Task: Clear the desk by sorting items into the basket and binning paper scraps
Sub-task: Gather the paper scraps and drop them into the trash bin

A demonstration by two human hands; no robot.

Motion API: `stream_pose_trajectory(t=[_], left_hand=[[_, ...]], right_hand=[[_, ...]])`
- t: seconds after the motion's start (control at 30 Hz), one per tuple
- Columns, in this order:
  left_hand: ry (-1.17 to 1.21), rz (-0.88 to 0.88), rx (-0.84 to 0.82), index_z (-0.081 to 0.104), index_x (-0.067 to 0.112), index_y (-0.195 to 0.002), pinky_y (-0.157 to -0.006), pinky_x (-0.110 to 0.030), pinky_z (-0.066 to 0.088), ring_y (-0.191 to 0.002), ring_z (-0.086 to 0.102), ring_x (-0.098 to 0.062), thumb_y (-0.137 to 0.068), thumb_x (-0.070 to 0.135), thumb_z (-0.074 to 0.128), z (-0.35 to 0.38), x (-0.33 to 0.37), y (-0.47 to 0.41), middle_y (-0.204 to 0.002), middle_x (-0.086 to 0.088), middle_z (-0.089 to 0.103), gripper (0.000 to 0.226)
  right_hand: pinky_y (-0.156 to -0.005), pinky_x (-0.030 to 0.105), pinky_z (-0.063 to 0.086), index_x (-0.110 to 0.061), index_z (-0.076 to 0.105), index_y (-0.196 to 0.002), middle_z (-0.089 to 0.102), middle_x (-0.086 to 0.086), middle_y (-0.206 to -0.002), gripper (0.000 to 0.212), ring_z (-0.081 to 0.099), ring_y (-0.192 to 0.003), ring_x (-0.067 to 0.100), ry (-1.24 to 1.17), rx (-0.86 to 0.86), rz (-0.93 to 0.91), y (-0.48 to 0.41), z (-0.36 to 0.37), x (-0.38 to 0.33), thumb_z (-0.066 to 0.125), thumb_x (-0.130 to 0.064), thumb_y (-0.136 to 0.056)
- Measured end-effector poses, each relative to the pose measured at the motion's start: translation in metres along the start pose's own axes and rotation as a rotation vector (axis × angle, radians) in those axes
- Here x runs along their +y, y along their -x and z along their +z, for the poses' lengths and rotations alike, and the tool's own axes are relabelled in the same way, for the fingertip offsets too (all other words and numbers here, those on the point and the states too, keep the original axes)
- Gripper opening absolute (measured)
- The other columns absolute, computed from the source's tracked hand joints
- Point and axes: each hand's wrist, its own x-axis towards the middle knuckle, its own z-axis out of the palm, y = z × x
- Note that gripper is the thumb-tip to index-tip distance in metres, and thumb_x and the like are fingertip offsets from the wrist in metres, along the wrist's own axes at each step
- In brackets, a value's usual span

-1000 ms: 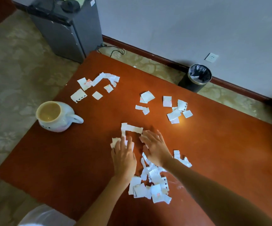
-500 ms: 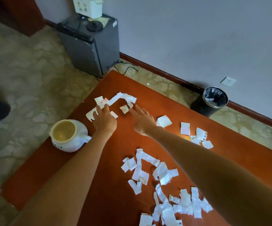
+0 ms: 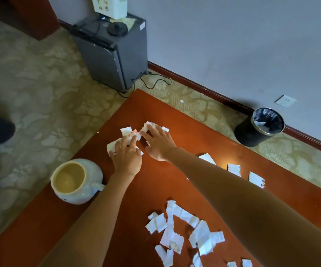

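Head view: raking far scraps [image 3: 126, 131] together at 12 o'clock on the counter [image 3: 194, 139], likely to bunch them for one carry to the bin [image 3: 259, 128] at 2 o'clock. Pressing paper with the right hand [image 3: 158, 144], fingers spread wide; covering it with the left hand [image 3: 126, 158], fingers bent, grip unclear.

Worktop [image 3: 152, 191]: mug [image 3: 74, 182] at left edge. Far scraps [image 3: 127, 131] lie at the far corner, beneath left hand [image 3: 127, 158] and right hand [image 3: 159, 144]. Scrap pile [image 3: 184, 232] lies near, right of mug. Bin [image 3: 252, 133] on floor, far right.
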Motion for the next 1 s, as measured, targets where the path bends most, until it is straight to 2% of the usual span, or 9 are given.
stream_pose_trajectory(t=[0.07, 0.17, 0.37, 0.53, 0.63, 0.7, 0.8, 0.93, 1.0], left_hand=[[-0.036, 0.060, -0.009, 0.039, 0.020, -0.141, -0.099, -0.053, 0.040, -0.132, 0.039, -0.027, -0.093, 0.018, 0.041, 0.004, -0.003, 0.007, -0.142, -0.005, 0.042, 0.048], [-0.069, 0.132, -0.056, 0.037, 0.019, -0.143, -0.102, -0.049, 0.040, -0.133, 0.038, -0.026, -0.094, 0.019, 0.040, 0.009, -0.002, 0.030, -0.145, -0.007, 0.040, 0.049], [-0.095, 0.255, -0.214, 0.026, 0.024, -0.147, -0.111, -0.042, 0.033, -0.141, 0.025, -0.021, -0.098, 0.024, 0.034, 0.022, 0.026, 0.111, -0.154, -0.004, 0.024, 0.050], [-0.098, 0.376, -0.358, 0.020, 0.030, -0.148, -0.118, -0.042, 0.019, -0.144, 0.017, -0.020, -0.098, 0.027, 0.036, 0.039, 0.052, 0.195, -0.157, 0.000, 0.018, 0.052], [-0.004, 0.415, -0.418, 0.033, 0.025, -0.145, -0.114, -0.048, 0.021, -0.142, 0.027, -0.027, -0.094, 0.020, 0.049, 0.050, 0.062, 0.242, -0.154, -0.005, 0.028, 0.053], [0.042, 0.460, -0.414, 0.042, 0.021, -0.141, -0.108, -0.049, 0.032, -0.136, 0.038, -0.030, -0.089, 0.011, 0.057, 0.053, 0.064, 0.266, -0.150, -0.008, 0.038, 0.055], [0.067, 0.495, -0.421, 0.028, 0.024, -0.146, -0.106, -0.037, 0.038, -0.138, 0.034, -0.024, -0.093, 0.007, 0.050, 0.047, 0.071, 0.282, -0.156, -0.004, 0.024, 0.061], [0.118, 0.493, -0.299, 0.035, 0.020, -0.142, -0.093, -0.029, 0.047, -0.123, 0.047, -0.024, -0.090, -0.005, 0.047, 0.027, 0.096, 0.252, -0.150, -0.009, 0.027, 0.060], [0.161, 0.466, -0.248, 0.036, 0.014, -0.142, -0.098, -0.030, 0.045, -0.127, 0.041, -0.025, -0.089, -0.008, 0.044, 0.024, 0.111, 0.221, -0.148, -0.012, 0.026, 0.058]], right_hand=[[-0.120, 0.046, 0.009, -0.027, 0.017, -0.149, 0.000, 0.003, -0.160, 0.054, -0.001, -0.148, 0.028, -0.015, 0.013, -0.020, 0.013, 0.004, 0.003, 0.034, -0.024, -0.097], [-0.119, 0.043, 0.009, -0.026, 0.016, -0.149, 0.002, 0.002, -0.160, 0.053, 0.001, -0.148, 0.026, -0.018, 0.026, -0.023, 0.049, 0.015, 0.012, 0.032, -0.022, -0.099], [-0.120, 0.044, 0.013, -0.022, 0.021, -0.149, 0.008, 0.005, -0.160, 0.051, 0.006, -0.148, 0.027, -0.067, 0.057, 0.052, 0.144, 0.053, 0.021, 0.034, -0.018, -0.100], [-0.115, 0.048, 0.027, -0.018, 0.048, -0.135, 0.031, 0.010, -0.153, 0.041, 0.023, -0.144, 0.033, -0.179, 0.197, 0.140, 0.230, 0.095, 0.020, 0.046, -0.009, -0.095], [-0.102, 0.052, 0.041, -0.013, 0.061, -0.122, 0.051, 0.014, -0.139, 0.038, 0.046, -0.130, 0.037, -0.208, 0.279, 0.205, 0.271, 0.117, 0.018, 0.049, -0.005, -0.087], [-0.086, 0.051, 0.054, -0.012, 0.066, -0.115, 0.063, 0.014, -0.125, 0.039, 0.061, -0.113, 0.037, -0.225, 0.321, 0.241, 0.291, 0.127, 0.016, 0.047, -0.007, -0.082], [-0.074, 0.044, 0.059, -0.013, 0.068, -0.111, 0.068, 0.012, -0.118, 0.044, 0.069, -0.095, 0.033, -0.217, 0.417, 0.267, 0.312, 0.131, 0.019, 0.037, -0.012, -0.080], [-0.076, 0.039, 0.059, -0.008, 0.067, -0.112, 0.065, 0.017, -0.119, 0.049, 0.068, -0.089, 0.033, -0.159, 0.544, 0.344, 0.317, 0.111, 0.037, 0.037, -0.012, -0.073], [-0.080, 0.041, 0.058, -0.006, 0.064, -0.114, 0.063, 0.020, -0.120, 0.047, 0.066, -0.094, 0.036, -0.174, 0.607, 0.434, 0.307, 0.092, 0.050, 0.038, -0.013, -0.075]])
